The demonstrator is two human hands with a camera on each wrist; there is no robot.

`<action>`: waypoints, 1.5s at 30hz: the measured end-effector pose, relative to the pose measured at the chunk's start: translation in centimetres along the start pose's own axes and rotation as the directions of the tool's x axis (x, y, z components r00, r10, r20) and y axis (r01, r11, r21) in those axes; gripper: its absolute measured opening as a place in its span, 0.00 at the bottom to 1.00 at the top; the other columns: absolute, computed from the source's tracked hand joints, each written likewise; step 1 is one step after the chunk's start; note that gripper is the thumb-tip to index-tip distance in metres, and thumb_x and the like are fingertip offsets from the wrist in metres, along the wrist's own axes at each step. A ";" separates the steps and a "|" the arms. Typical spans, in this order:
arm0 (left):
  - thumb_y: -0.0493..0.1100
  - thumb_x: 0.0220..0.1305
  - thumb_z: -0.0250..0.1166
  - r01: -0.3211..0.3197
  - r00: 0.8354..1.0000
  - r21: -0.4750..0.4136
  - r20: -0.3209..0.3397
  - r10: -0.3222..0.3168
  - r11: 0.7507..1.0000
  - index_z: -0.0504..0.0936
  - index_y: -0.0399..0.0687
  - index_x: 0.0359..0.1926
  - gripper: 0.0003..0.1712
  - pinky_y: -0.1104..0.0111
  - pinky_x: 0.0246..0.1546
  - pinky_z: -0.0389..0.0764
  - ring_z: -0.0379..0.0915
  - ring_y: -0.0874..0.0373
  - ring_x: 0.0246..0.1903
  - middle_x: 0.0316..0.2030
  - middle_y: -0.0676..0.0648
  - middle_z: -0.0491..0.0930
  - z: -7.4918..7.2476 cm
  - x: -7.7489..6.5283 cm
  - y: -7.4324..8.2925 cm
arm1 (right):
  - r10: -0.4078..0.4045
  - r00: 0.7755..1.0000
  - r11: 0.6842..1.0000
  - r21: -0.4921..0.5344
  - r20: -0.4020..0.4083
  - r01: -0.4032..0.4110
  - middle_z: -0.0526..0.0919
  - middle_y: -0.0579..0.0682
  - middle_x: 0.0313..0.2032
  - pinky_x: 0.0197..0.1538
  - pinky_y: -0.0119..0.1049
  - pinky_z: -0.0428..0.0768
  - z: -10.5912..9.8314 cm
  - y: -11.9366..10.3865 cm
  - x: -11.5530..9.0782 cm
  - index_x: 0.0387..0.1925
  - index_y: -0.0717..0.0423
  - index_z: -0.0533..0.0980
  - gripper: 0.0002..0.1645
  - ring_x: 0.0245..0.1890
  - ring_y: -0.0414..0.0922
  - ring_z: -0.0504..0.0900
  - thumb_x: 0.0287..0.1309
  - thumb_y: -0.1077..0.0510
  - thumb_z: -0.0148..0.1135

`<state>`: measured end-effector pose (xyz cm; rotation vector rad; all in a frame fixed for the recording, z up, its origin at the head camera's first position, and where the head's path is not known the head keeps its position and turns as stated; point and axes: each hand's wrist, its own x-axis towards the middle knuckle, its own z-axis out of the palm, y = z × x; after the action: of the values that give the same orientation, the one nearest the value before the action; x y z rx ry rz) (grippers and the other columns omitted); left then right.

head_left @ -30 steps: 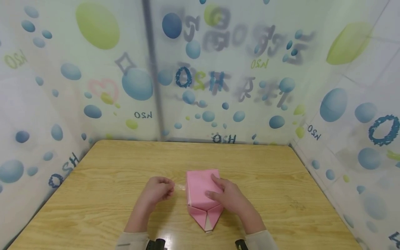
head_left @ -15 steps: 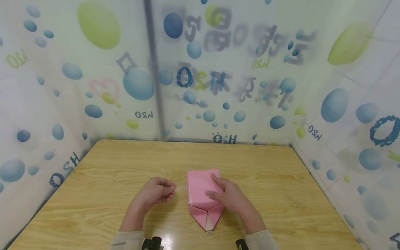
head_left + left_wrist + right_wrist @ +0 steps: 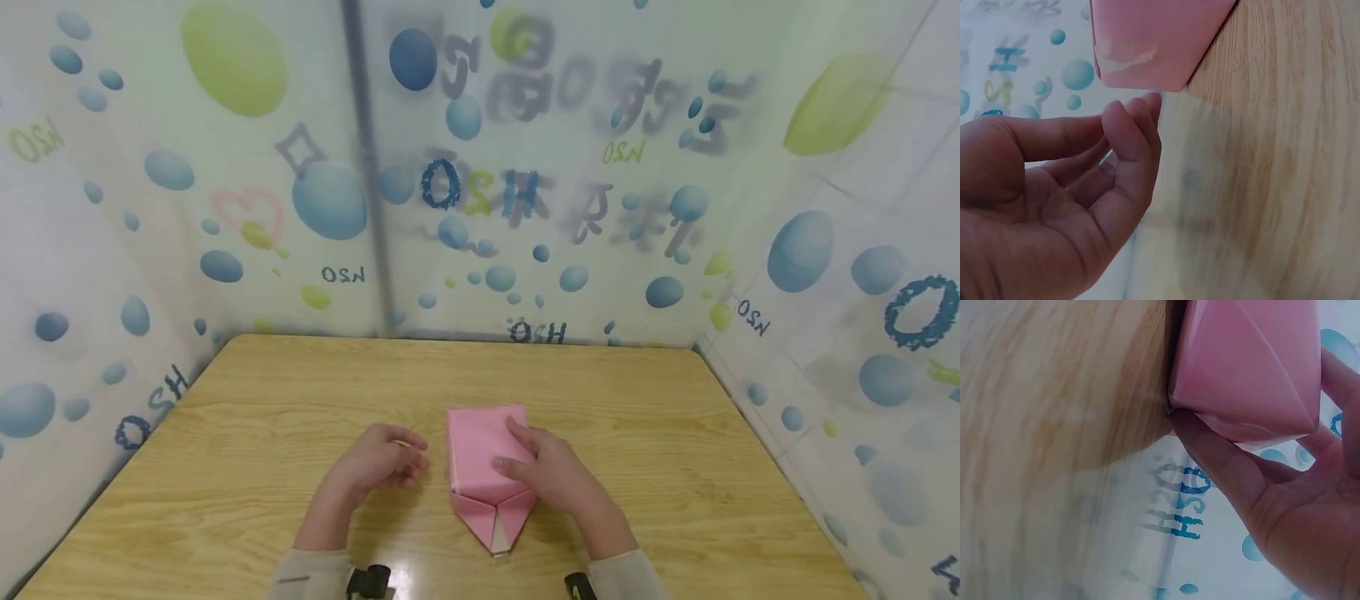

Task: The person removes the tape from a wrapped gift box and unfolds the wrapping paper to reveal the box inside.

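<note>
At the near edge, two pale sleeves (image 3: 311, 575) come in, each with a small black device (image 3: 370, 582) at the wrist. Farther in, a folded flap (image 3: 477, 518) of the pink box (image 3: 483, 446) makes a point toward the near side, with a whitish strip in its middle. The box lies at the middle of the table (image 3: 637, 400). The right hand (image 3: 553, 473) holds it from the right, with fingers spread on its top and side. The left hand (image 3: 384, 458) is left of the box, near but apart, its fingers loosely bent and slightly spread. On the box's left face is a shiny strip (image 3: 1125, 61). Behind the table's far edge hangs a whitish curtain (image 3: 600, 250) with blue and green bubbles.
</note>
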<state>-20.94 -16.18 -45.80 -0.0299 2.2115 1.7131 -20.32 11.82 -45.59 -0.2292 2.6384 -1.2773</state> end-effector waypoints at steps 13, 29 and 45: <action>0.49 0.76 0.65 -0.158 0.975 0.280 -0.108 0.194 0.947 0.78 0.36 0.66 0.27 0.44 0.63 0.82 0.78 0.37 0.65 0.65 0.35 0.81 2.7 2.3 1.4 | 0.007 1.000 1.000 0.001 0.006 -0.007 0.71 0.63 0.76 0.79 0.63 0.66 0.0 0.1 0.2 0.78 0.50 0.69 0.45 0.79 0.64 0.66 0.66 0.41 0.73; 0.50 0.64 0.75 -0.133 0.979 0.316 -0.102 0.173 0.939 0.78 0.42 0.60 0.28 0.46 0.60 0.84 0.80 0.42 0.60 0.59 0.39 0.84 3.6 2.2 1.5 | -0.021 1.000 1.000 0.020 0.001 0.021 0.71 0.60 0.77 0.78 0.62 0.69 -0.1 0.8 0.2 0.78 0.47 0.69 0.44 0.78 0.62 0.68 0.66 0.41 0.73; 0.64 0.59 0.78 0.025 0.975 0.552 -0.196 0.101 0.834 0.66 0.30 0.75 0.58 0.40 0.60 0.83 0.81 0.32 0.60 0.62 0.27 0.81 6.1 -0.8 2.8 | -0.041 0.993 0.984 -0.177 -0.111 0.021 0.65 0.72 0.77 0.74 0.72 0.68 -0.8 -0.5 -0.7 0.76 0.54 0.71 0.39 0.75 0.73 0.67 0.70 0.44 0.70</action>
<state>-19.22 -9.82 -44.21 -0.0337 2.8103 1.0604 -19.82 12.22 -44.63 -0.2316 2.8584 -1.0980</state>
